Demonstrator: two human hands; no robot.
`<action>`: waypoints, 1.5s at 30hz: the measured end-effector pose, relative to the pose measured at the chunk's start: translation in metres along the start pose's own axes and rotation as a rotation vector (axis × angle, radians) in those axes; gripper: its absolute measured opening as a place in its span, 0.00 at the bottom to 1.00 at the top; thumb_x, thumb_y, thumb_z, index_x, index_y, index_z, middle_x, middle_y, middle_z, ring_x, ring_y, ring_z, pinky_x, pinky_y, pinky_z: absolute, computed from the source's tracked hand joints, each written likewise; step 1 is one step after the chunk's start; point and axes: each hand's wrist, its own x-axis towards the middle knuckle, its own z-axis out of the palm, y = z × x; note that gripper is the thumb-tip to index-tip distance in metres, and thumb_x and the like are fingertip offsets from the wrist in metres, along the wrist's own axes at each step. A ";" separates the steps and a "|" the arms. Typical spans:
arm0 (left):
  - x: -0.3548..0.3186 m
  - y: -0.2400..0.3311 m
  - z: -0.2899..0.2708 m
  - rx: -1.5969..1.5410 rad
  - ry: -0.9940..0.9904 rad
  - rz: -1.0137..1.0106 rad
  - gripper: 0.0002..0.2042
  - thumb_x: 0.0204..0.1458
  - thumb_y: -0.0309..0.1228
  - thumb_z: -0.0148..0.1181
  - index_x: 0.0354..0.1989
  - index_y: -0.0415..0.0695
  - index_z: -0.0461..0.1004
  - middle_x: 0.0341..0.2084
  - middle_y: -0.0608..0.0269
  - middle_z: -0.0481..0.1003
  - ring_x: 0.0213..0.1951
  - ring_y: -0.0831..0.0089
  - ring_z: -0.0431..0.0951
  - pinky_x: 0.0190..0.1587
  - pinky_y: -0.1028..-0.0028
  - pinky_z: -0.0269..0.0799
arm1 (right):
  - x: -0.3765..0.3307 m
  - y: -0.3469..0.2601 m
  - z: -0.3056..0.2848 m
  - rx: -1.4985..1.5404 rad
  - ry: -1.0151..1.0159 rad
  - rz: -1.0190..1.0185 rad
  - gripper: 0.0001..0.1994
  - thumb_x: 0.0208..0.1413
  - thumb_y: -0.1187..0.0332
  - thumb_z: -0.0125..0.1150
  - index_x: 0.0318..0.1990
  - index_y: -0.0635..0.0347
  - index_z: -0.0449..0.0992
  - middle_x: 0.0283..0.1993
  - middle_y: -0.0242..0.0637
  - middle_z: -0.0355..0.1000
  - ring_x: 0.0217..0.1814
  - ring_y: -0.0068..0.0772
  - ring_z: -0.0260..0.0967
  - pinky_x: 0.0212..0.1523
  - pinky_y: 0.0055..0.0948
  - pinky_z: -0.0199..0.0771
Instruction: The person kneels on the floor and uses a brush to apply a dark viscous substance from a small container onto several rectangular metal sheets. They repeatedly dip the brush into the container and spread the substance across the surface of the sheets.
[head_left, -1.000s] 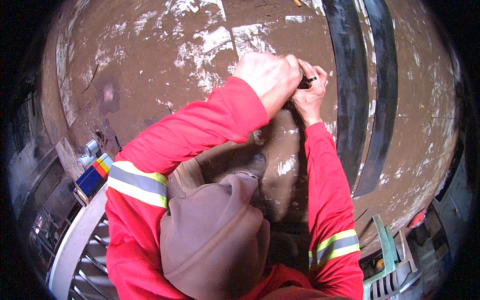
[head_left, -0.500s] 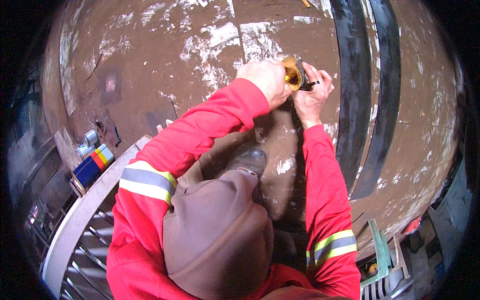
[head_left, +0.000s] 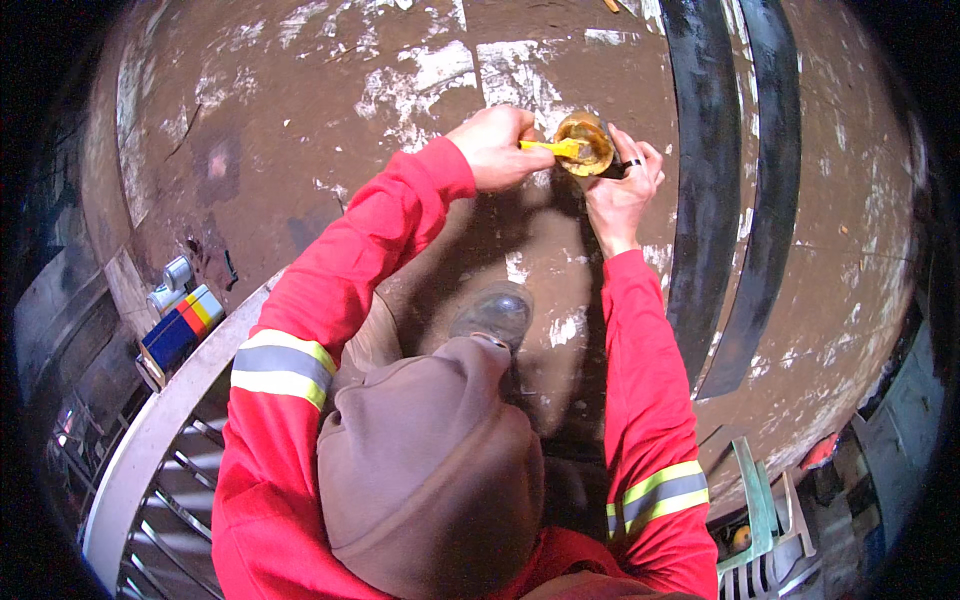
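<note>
My left hand [head_left: 500,148] is closed on the yellow handle of what looks like a small brush [head_left: 562,149]. Its far end reaches over the mouth of a round open pot, where the bristles are hard to make out. Amber-brown residue coats the inside of this pot [head_left: 588,133], and its rim is crusted yellow. Around its right side wraps my right hand [head_left: 622,195], which wears a dark ring and tips the mouth toward me.
Two long black strips [head_left: 705,170] lie to the right on a brown, white-smeared surface [head_left: 300,130]. At the left sit a striped blue, red and yellow box [head_left: 183,330] and a curved pale rail [head_left: 150,450]. A green plastic chair [head_left: 757,505] stands at lower right.
My left hand has drawn back to the left, and the yellow handle now shows between it and the pot. The pot and my right hand have hardly moved.
</note>
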 end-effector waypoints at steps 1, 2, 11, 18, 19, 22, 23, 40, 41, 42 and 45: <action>0.001 -0.004 -0.002 -0.023 -0.019 0.006 0.13 0.46 0.37 0.57 0.19 0.40 0.65 0.12 0.63 0.63 0.19 0.76 0.62 0.22 0.70 0.60 | 0.000 0.002 0.000 -0.002 -0.005 -0.002 0.29 0.29 0.69 0.70 0.48 0.53 0.75 0.46 0.28 0.73 0.52 0.36 0.60 0.56 0.36 0.52; 0.001 -0.008 -0.004 -0.047 -0.038 0.013 0.13 0.46 0.36 0.57 0.19 0.41 0.64 0.12 0.65 0.61 0.19 0.77 0.61 0.22 0.70 0.58 | 0.000 0.004 0.001 -0.004 -0.009 -0.005 0.29 0.29 0.69 0.71 0.48 0.53 0.75 0.46 0.28 0.73 0.52 0.37 0.60 0.56 0.36 0.52; 0.003 -0.033 -0.015 -0.232 -0.143 0.059 0.14 0.52 0.35 0.55 0.19 0.47 0.60 0.11 0.75 0.61 0.14 0.86 0.59 0.15 0.79 0.50 | 0.001 0.006 0.003 0.045 -0.024 0.001 0.30 0.27 0.68 0.73 0.48 0.53 0.76 0.46 0.30 0.73 0.52 0.37 0.60 0.56 0.36 0.53; -0.022 -0.050 -0.022 -0.661 -0.221 -0.111 0.12 0.52 0.33 0.54 0.23 0.48 0.57 0.10 0.75 0.57 0.10 0.85 0.56 0.12 0.80 0.47 | -0.002 -0.001 0.010 0.019 -0.059 -0.019 0.31 0.24 0.68 0.73 0.47 0.53 0.76 0.45 0.32 0.74 0.52 0.38 0.60 0.56 0.37 0.54; -0.030 -0.054 -0.023 -0.708 -0.205 -0.137 0.12 0.51 0.31 0.53 0.23 0.49 0.56 0.10 0.75 0.56 0.10 0.84 0.55 0.12 0.80 0.46 | -0.002 -0.008 0.011 0.047 -0.064 -0.016 0.30 0.25 0.68 0.73 0.46 0.54 0.76 0.45 0.33 0.74 0.52 0.38 0.61 0.55 0.37 0.55; -0.050 -0.061 -0.031 -0.838 -0.202 -0.181 0.11 0.50 0.30 0.53 0.24 0.49 0.55 0.10 0.75 0.56 0.10 0.84 0.53 0.12 0.79 0.45 | -0.002 -0.019 0.015 0.079 -0.056 0.009 0.28 0.26 0.70 0.71 0.45 0.56 0.76 0.44 0.33 0.74 0.51 0.39 0.61 0.55 0.37 0.55; -0.056 -0.060 -0.031 -0.886 -0.200 -0.163 0.12 0.48 0.31 0.54 0.24 0.49 0.54 0.09 0.75 0.55 0.09 0.84 0.52 0.11 0.79 0.44 | -0.003 -0.021 0.015 0.092 -0.059 0.024 0.27 0.28 0.72 0.69 0.45 0.56 0.76 0.44 0.33 0.74 0.51 0.39 0.61 0.55 0.37 0.55; -0.061 0.057 -0.023 -0.956 -0.299 0.394 0.14 0.48 0.38 0.56 0.30 0.42 0.61 0.11 0.69 0.58 0.12 0.81 0.53 0.15 0.78 0.46 | -0.042 -0.019 -0.049 -0.014 -0.210 0.140 0.50 0.28 0.57 0.75 0.62 0.63 0.56 0.55 0.44 0.60 0.59 0.46 0.52 0.61 0.43 0.51; -0.061 0.063 -0.020 -0.982 -0.296 0.419 0.13 0.49 0.38 0.56 0.31 0.42 0.62 0.11 0.69 0.58 0.12 0.81 0.53 0.15 0.78 0.46 | -0.047 -0.018 -0.058 -0.021 -0.203 0.180 0.49 0.29 0.57 0.75 0.62 0.64 0.57 0.54 0.43 0.61 0.59 0.45 0.53 0.60 0.43 0.51; -0.061 0.066 -0.018 -1.007 -0.288 0.447 0.13 0.49 0.38 0.56 0.31 0.42 0.62 0.11 0.69 0.58 0.12 0.82 0.53 0.15 0.78 0.46 | -0.051 -0.016 -0.065 -0.026 -0.197 0.213 0.48 0.29 0.57 0.75 0.61 0.64 0.58 0.54 0.42 0.61 0.58 0.44 0.53 0.60 0.42 0.52; -0.062 0.082 -0.012 -0.990 -0.308 0.450 0.12 0.50 0.36 0.55 0.32 0.42 0.62 0.11 0.70 0.58 0.12 0.82 0.53 0.15 0.79 0.46 | -0.077 0.000 -0.104 -0.081 -0.260 0.178 0.38 0.38 0.57 0.69 0.59 0.64 0.62 0.52 0.41 0.62 0.57 0.42 0.54 0.59 0.40 0.53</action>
